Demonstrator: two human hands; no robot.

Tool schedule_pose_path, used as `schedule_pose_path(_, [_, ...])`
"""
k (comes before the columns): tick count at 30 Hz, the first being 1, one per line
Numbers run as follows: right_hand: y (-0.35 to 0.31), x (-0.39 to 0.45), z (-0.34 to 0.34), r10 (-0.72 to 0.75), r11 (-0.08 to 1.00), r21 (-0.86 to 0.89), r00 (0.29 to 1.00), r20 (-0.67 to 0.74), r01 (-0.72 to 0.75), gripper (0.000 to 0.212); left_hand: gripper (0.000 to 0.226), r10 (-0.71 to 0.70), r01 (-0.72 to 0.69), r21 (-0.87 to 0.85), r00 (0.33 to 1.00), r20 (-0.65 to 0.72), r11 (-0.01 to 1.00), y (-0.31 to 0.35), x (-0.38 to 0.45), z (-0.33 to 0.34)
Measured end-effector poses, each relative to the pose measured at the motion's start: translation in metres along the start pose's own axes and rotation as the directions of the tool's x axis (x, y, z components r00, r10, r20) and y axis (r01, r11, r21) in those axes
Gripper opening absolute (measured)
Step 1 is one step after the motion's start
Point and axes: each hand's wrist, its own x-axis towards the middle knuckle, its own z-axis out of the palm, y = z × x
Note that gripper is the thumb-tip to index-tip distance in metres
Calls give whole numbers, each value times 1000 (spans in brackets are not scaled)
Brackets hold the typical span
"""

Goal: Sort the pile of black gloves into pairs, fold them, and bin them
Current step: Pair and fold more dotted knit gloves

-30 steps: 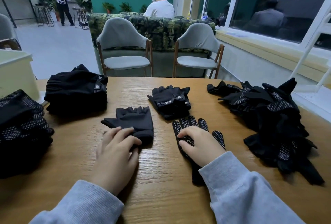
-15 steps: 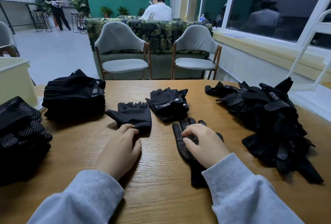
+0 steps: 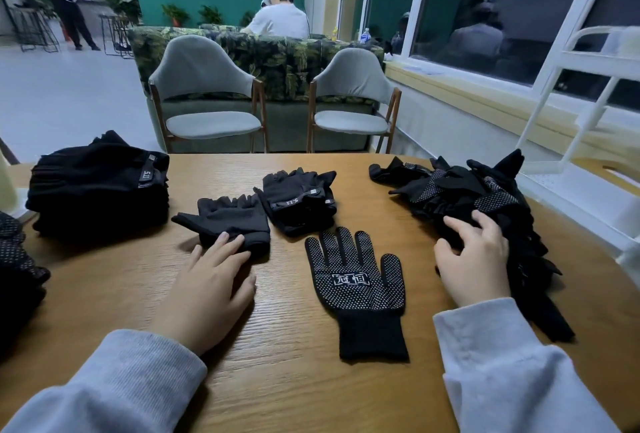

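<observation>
Now one dotted glove [image 3: 353, 280] is lying flat mid-bench, untouched. Her right hand [image 3: 474, 259] is reaching into the unsorted pile [image 3: 485, 197], fingers loosely spread; the left hand's [image 3: 207, 280] straight fingers are resting on one fingerless glove [image 3: 228, 218].

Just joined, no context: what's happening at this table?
A person is sorting black gloves on a wooden table. The left hand rests its fingertips on a fingerless glove. The right hand reaches into the unsorted pile at the right. A dotted glove lies flat between the hands, untouched. A stack of sorted gloves sits at the left, and a small bundle mid-table.
</observation>
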Motion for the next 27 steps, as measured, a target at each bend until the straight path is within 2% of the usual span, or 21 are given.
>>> schedule_pose_path(2, [5,4,-1,49,997,-66,998,27,-47,39,90,32,-32,-19,999,-8,999,1,-1,0])
schedule_pose_path(5, [11,8,-2,153,982,-127,980,127,-137,45,89,62,-62,-47,998,-5,997,3,-2,-1])
schedule_pose_path(9, [11,7,-1,151,983,-130,976,155,-131,56,68,94,-95,-85,995,-18,992,8,-5,-3])
schedule_pose_path(12, [7,3,2,108,992,-79,989,105,-100,59,53,100,-99,-90,995,3,991,9,-6,-3])
schedule_pose_path(21, [-6,-10,8,-75,992,98,997,-15,76,54,68,99,-100,-82,995,-20,992,8,-7,1])
schedule_pose_path(27, [-10,-12,8,-134,962,215,976,-169,169,51,59,135,-137,-69,990,-34,988,13,-9,2])
